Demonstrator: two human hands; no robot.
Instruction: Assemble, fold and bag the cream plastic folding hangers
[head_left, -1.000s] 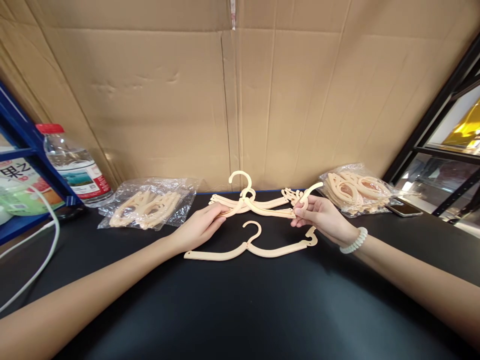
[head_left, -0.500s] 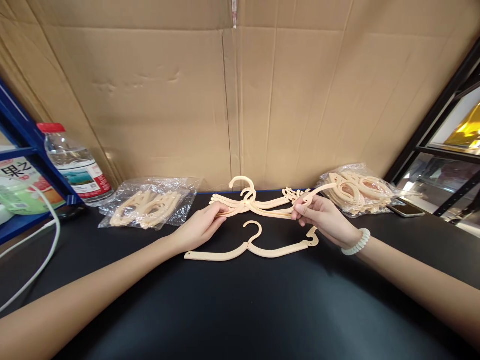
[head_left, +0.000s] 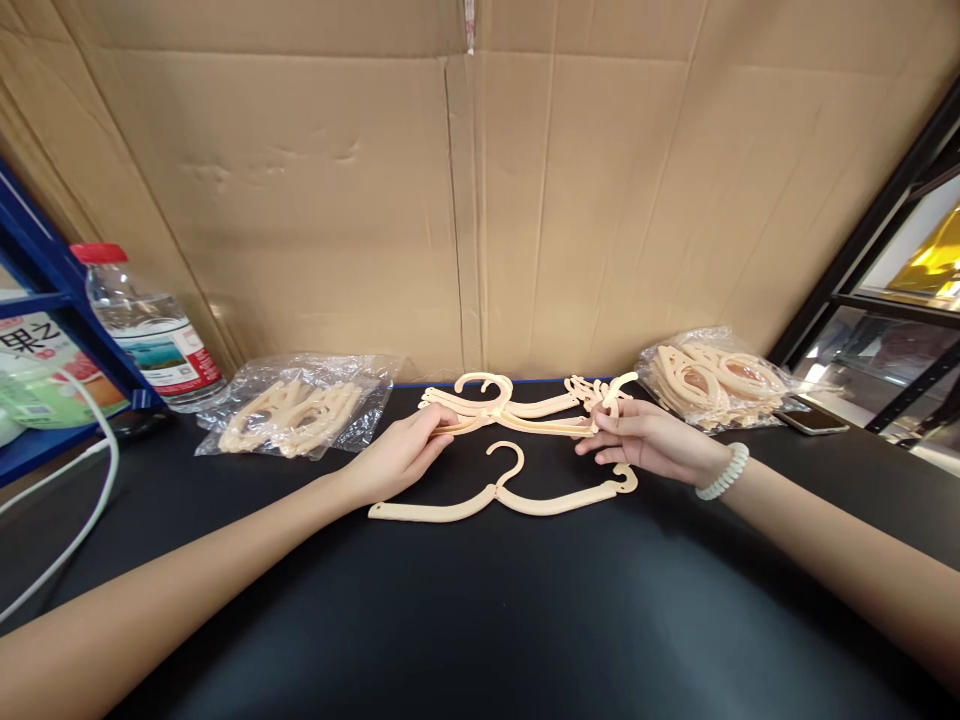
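Note:
My left hand [head_left: 409, 452] pinches the left arm of a cream folding clothes hanger [head_left: 551, 426]. At the hanger's right end, my right hand [head_left: 664, 440] has thumb and forefinger closed on a small curved hook piece [head_left: 624, 383], with the other fingers loosely spread. Whether that piece is joined to the hanger is hidden by the fingers. Several similar hangers [head_left: 541, 407] lie stacked just behind. Nearer to me, an unfolded hanger [head_left: 559, 503] lies flat, with a small hook [head_left: 624, 478] at its right end.
Small cream pieces [head_left: 581, 388] lie behind my right hand. Clear bags of hanger parts sit left [head_left: 300, 415] and right [head_left: 709, 380], a phone [head_left: 814, 418] beside the right one. A water bottle [head_left: 161, 340] and white cable [head_left: 112, 470] are left. Cardboard [head_left: 337, 200] stands behind the black table [head_left: 480, 620].
My right hand has shifted slightly right, and the curved piece in it has turned, its free tip now lower and nearer the hand. The held hanger's hook has tipped lower. My left hand stays put.

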